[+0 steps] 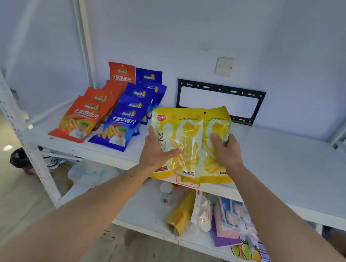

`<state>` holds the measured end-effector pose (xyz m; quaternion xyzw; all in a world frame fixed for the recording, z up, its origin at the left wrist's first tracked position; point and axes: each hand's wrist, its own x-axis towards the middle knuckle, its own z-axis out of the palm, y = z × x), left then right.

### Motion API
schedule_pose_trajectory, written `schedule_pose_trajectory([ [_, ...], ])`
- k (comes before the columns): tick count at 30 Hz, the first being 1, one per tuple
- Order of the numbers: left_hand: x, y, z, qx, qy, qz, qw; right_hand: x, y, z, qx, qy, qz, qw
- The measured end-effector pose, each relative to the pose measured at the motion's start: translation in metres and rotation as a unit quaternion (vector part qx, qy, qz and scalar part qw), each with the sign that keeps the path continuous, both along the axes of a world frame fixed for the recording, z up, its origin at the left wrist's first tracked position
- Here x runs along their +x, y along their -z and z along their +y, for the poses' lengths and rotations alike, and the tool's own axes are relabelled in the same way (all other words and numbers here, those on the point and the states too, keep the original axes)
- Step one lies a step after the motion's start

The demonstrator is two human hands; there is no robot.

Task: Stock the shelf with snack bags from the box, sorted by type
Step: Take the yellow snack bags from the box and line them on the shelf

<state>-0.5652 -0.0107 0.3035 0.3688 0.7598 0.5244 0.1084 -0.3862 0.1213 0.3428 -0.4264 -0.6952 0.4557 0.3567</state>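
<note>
Two yellow snack bags stand side by side over the front edge of the white upper shelf (278, 158). My left hand (156, 150) grips the left yellow bag (178, 131), thumb across its front. My right hand (226, 151) grips the right yellow bag (216, 121) with curled fingers. Left of them on the same shelf lie a row of several orange bags (80, 120) and a row of several blue bags (117, 127), overlapping from front to back. The box is out of view.
A black metal bracket (221, 99) hangs on the wall behind the yellow bags. The lower shelf (142, 210) holds a yellow bag, a white pouch, pink-and-blue packets and small jars. A white upright post (24, 136) frames the left side.
</note>
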Motion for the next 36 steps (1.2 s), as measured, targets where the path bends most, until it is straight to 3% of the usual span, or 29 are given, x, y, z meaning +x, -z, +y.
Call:
schedule_pose_trajectory([
  [6, -0.070, 0.005, 0.048, 0.028, -0.012, 0.024, 0.999, -0.087, 0.009, 0.058, -0.010, 0.023, 0.023, 0.999],
  [11, -0.129, 0.006, 0.109, -0.080, -0.053, 0.054, 0.994, -0.162, 0.013, 0.122, -0.031, 0.021, 0.045, 0.998],
  [18, -0.185, 0.013, 0.176, -0.122, -0.030, 0.045, 0.991, -0.242, 0.017, 0.193, -0.117, 0.012, 0.080, 0.990],
  [27, -0.225, 0.024, 0.247, -0.168, 0.004, 0.047, 0.985, -0.298, 0.037, 0.266, -0.189, -0.007, 0.117, 0.975],
  [36, -0.244, 0.027, 0.284, -0.151, 0.016, 0.026, 0.988, -0.329, 0.038, 0.307, -0.220, -0.032, 0.133, 0.966],
])
